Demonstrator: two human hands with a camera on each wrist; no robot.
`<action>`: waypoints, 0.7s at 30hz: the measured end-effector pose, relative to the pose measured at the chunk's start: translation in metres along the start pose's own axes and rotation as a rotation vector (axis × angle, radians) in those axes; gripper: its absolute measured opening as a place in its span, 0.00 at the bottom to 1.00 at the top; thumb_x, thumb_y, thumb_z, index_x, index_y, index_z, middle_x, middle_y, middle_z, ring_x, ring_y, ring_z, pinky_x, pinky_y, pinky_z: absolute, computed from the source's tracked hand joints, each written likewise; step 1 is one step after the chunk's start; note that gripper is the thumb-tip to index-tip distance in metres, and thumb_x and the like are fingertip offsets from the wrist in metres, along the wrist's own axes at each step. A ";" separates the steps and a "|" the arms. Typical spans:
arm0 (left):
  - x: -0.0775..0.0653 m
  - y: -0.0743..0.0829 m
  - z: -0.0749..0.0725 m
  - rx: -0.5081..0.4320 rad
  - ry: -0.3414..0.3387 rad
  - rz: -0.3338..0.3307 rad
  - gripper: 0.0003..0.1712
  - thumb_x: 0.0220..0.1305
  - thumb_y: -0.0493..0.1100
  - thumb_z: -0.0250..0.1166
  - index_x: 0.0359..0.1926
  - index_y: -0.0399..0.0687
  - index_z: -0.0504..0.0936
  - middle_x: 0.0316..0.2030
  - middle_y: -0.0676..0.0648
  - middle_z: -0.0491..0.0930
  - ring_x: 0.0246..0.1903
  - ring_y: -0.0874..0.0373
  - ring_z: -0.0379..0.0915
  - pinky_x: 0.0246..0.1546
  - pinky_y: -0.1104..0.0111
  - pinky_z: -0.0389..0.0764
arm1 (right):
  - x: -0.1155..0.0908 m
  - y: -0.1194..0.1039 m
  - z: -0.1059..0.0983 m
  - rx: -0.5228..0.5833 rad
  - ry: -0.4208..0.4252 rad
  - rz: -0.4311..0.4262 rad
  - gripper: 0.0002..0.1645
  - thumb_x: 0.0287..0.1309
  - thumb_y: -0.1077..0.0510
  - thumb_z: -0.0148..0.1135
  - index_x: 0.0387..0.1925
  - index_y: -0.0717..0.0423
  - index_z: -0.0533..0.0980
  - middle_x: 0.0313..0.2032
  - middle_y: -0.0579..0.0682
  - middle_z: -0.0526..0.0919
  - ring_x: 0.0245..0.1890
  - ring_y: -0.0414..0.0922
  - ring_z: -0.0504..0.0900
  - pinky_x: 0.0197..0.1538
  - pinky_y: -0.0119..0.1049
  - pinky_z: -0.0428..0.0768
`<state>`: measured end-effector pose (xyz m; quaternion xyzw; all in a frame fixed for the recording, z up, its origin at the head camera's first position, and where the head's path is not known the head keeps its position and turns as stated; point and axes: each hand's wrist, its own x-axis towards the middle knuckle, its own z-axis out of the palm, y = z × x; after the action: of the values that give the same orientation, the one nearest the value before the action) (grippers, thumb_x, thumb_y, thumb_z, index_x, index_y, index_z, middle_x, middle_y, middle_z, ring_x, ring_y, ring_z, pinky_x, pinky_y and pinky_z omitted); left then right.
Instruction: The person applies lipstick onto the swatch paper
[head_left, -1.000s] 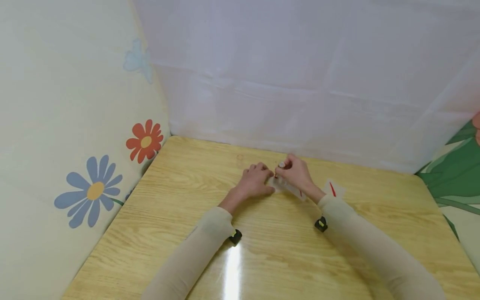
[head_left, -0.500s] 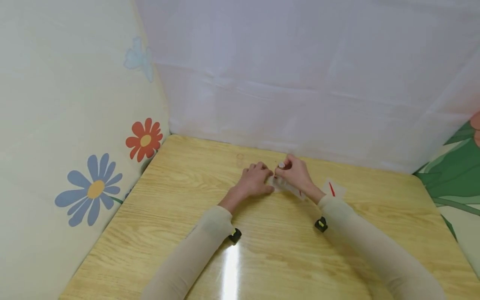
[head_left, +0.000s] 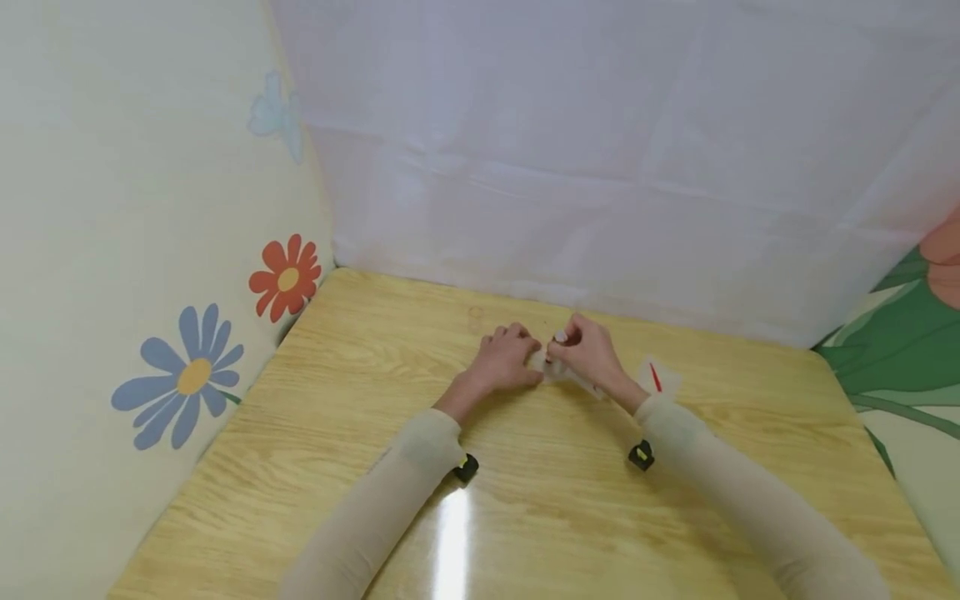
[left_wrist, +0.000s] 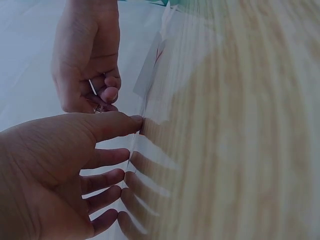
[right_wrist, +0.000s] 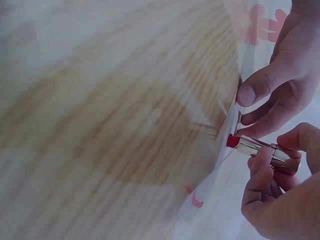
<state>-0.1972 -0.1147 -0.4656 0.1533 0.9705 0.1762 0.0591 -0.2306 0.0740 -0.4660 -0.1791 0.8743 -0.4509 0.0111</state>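
Note:
My right hand (head_left: pixel 592 354) pinches a lipstick (right_wrist: pixel 265 152) with a shiny metallic tube and a red tip. In the right wrist view, the tip points down at a thin whitish slip of paper (head_left: pixel 581 383) on the tabletop. Spread flat beside it, my left hand (head_left: pixel 501 360) rests its fingertips on the left end of this slip. The left wrist view shows the left thumb (left_wrist: pixel 117 125) touching the surface, close to the lipstick hand. Part of the slip is hidden beneath the right hand.
A second pale slip with a red stroke (head_left: pixel 656 377) lies to the right of my right wrist. The wood-grain table (head_left: pixel 555 500) meets a white cloth (head_left: pixel 525 167) at its back edge. A flower-printed cloth (head_left: pixel 150 208) stands along the left.
My right hand with the lipstick has shifted slightly toward the front of the table. The left hand stays in place on the slip. The head view has turned slightly.

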 end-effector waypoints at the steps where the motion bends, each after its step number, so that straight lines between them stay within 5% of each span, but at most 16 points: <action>1: 0.000 0.000 -0.001 -0.003 -0.001 0.000 0.33 0.66 0.57 0.69 0.67 0.49 0.78 0.64 0.45 0.68 0.62 0.45 0.61 0.61 0.46 0.63 | -0.001 0.000 -0.001 0.005 0.001 -0.003 0.13 0.54 0.61 0.70 0.29 0.55 0.71 0.33 0.53 0.81 0.36 0.49 0.80 0.39 0.41 0.79; 21: 0.000 0.001 0.003 0.005 0.011 -0.014 0.33 0.66 0.57 0.69 0.67 0.48 0.77 0.65 0.43 0.67 0.64 0.43 0.60 0.62 0.46 0.62 | -0.016 0.007 -0.009 0.005 -0.026 0.005 0.14 0.54 0.60 0.72 0.29 0.55 0.71 0.32 0.52 0.81 0.35 0.48 0.79 0.39 0.41 0.79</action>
<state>-0.1961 -0.1133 -0.4680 0.1458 0.9723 0.1742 0.0545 -0.2195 0.0893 -0.4685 -0.1826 0.8734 -0.4509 0.0239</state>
